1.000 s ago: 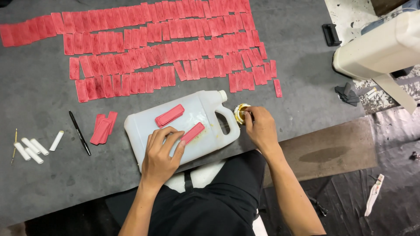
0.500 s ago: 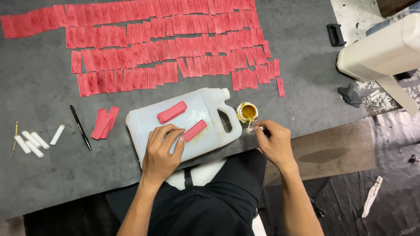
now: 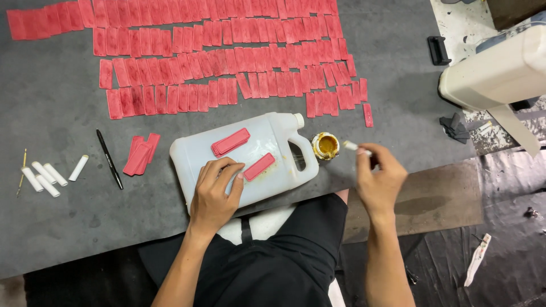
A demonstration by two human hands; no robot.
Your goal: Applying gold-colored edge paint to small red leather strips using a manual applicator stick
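A white plastic jug [image 3: 267, 136] lies on its side on the grey table [image 3: 57, 227]. Two red strips rest on it: a small stack [image 3: 230, 141] and a single strip [image 3: 259, 166]. My left hand [image 3: 215, 193] lies on the jug, fingertips touching the single strip. My right hand [image 3: 378, 176] holds a thin white stick [image 3: 357, 147] just right of a small open pot of yellow paste [image 3: 326, 145], which stands beside the jug's neck.
Rows of several red strips [image 3: 227, 57] cover the far table. A loose red pile [image 3: 140, 153], a black pen [image 3: 109, 158] and white tubes [image 3: 48, 175] lie at left. A white machine [image 3: 500, 68] stands at right.
My right hand has drawn back to the right from the yellow pot, lifting the white stick out of it. The left hand stays on the jug.
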